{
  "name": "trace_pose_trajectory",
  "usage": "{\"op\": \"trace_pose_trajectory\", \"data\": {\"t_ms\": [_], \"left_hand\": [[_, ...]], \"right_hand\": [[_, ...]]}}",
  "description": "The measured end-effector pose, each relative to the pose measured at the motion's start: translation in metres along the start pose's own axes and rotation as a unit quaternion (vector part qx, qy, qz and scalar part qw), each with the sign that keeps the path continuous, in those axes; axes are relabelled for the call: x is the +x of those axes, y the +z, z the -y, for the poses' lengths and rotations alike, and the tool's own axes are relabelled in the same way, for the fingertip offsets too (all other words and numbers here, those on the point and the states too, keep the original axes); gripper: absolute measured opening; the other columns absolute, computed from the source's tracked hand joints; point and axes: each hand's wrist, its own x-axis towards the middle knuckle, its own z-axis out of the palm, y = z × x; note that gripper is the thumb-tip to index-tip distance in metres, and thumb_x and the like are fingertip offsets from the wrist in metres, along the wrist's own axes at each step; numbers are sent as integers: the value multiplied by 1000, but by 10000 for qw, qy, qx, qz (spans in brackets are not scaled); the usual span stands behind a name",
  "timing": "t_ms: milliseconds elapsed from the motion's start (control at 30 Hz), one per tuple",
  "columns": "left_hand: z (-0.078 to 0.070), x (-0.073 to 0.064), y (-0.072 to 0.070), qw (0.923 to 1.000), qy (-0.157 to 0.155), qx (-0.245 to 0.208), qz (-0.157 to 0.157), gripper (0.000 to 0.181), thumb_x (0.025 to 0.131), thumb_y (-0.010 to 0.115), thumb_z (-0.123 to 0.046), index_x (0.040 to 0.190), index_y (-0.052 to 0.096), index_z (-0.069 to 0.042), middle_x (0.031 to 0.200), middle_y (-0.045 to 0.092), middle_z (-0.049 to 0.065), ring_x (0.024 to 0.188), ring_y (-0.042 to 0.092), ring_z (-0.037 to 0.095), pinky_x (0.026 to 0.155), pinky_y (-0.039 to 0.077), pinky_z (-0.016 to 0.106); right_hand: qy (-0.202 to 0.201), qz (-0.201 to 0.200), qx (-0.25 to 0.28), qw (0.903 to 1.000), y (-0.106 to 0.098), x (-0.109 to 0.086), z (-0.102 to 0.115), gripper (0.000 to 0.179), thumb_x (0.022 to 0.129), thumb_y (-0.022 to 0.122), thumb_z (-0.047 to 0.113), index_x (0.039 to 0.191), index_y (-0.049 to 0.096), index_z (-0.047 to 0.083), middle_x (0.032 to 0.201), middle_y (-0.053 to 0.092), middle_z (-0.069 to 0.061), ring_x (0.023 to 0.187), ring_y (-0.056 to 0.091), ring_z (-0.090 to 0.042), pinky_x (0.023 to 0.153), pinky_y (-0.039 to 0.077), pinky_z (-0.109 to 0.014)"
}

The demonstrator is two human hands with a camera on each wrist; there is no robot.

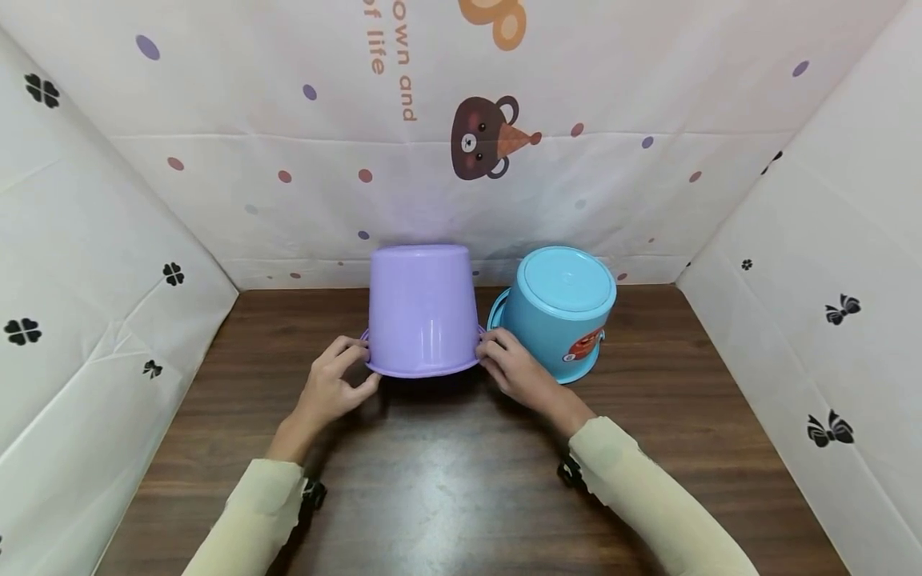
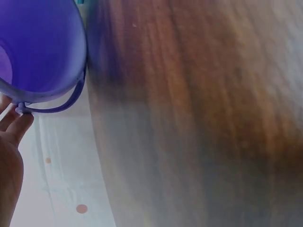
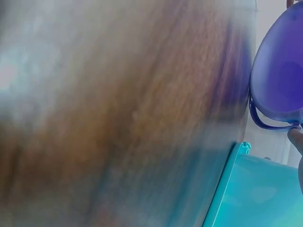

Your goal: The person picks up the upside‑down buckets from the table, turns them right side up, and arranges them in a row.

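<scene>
Left grip (image 1: pixel 333 384) and right grip (image 1: pixel 517 370) each pinch the upturned purple bucket (image 1: pixel 421 312) at its rim, by the handle ends; I have it at the bench's (image 1: pixel 432 496) far middle, mouth tipped enough to show its inside. My worry: uneven finger pressure could let one side slip, or the loose handle (image 2: pixel 52 110) could snag. Upturned blue bucket (image 1: pixel 569 280) sits just right, crowding the right knuckles; patterned far wall (image 1: pixel 302 216) limits room behind.
</scene>
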Motion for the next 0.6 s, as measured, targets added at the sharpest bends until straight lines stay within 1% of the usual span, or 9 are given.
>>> {"op": "trace_pose_trajectory", "data": {"t_ms": [100,267,333,433,533,600], "left_hand": [[-2,3,-1,10000,14,-37,-88,21,73,79,-10,89,68,-2,99,69,13,92,69,28,93,47,13],[-7,3,-4,9999,-20,41,-118,22,75,81,-10,91,69,-1,100,69,15,91,69,30,93,48,12],[-9,2,-5,9997,75,139,-164,21,76,79,-11,92,69,0,100,69,15,91,69,30,91,50,15],[-12,2,-6,9991,238,240,-247,20,78,77,-9,93,70,0,100,69,15,90,70,29,89,52,20],[-15,4,-6,9985,365,263,-314,18,80,76,-7,95,71,1,99,69,14,90,70,29,90,52,21],[-16,5,-7,9982,429,249,-336,19,80,77,-5,97,71,1,99,69,14,90,70,29,91,52,21]], "right_hand": [[85,-66,43,9999,-2,0,3,15,94,69,-5,102,64,7,113,61,-11,116,63,-30,101,55,-40],[235,-40,95,9997,-3,0,9,9,100,62,-2,105,62,6,112,59,-11,122,62,-29,106,53,-36],[224,-54,86,9997,-3,0,10,10,99,62,-3,105,62,5,111,59,-10,123,62,-29,106,53,-35],[145,-150,85,9997,-3,0,12,16,95,65,-8,104,61,5,111,59,-11,116,63,-28,99,56,-35],[81,-282,96,9995,-4,0,12,20,92,66,-12,103,60,4,110,59,-12,111,63,-27,94,57,-35],[100,-343,113,9993,-5,-1,13,21,91,66,-13,102,60,3,110,59,-12,110,63,-27,94,57,-35]]}}
